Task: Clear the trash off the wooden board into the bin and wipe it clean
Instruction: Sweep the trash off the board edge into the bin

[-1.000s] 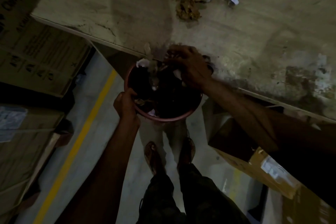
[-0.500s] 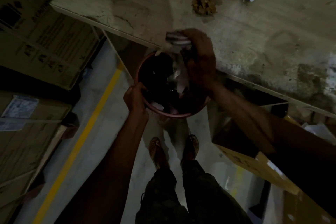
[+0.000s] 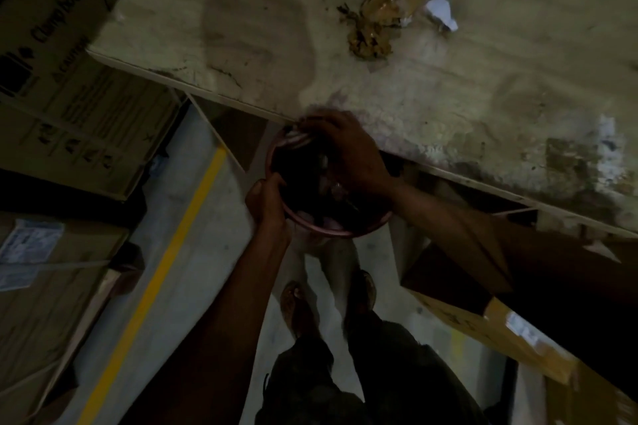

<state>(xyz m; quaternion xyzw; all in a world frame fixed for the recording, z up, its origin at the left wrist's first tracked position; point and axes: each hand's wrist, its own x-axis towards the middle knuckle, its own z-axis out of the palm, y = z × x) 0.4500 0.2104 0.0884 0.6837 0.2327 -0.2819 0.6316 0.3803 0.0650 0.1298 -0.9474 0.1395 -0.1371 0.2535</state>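
A round pink bin (image 3: pixel 340 233) is held just below the near edge of the pale wooden board (image 3: pixel 466 90). My left hand (image 3: pixel 267 198) grips the bin's left rim. My right hand (image 3: pixel 348 152) reaches over the bin's far rim with fingers curled around crumpled wrappers at the board's edge; the picture is dim and blurred there. A pile of trash (image 3: pixel 390 14) lies far back on the board: brown scraps, clear wrappers, white paper and something green. Dark trash fills the bin.
Stacked cardboard boxes (image 3: pixel 62 79) stand at the left. More boxes (image 3: pixel 483 317) sit under the board at the right. A yellow line (image 3: pixel 162 272) runs along the concrete floor. My sandalled feet (image 3: pixel 328 300) stand below the bin. The board's surface is stained and has a dark patch.
The view has shifted so more of the board shows. My right hand has moved down from the board's edge onto the bin's mouth with the wrappers. The left hand keeps hold of the rim.
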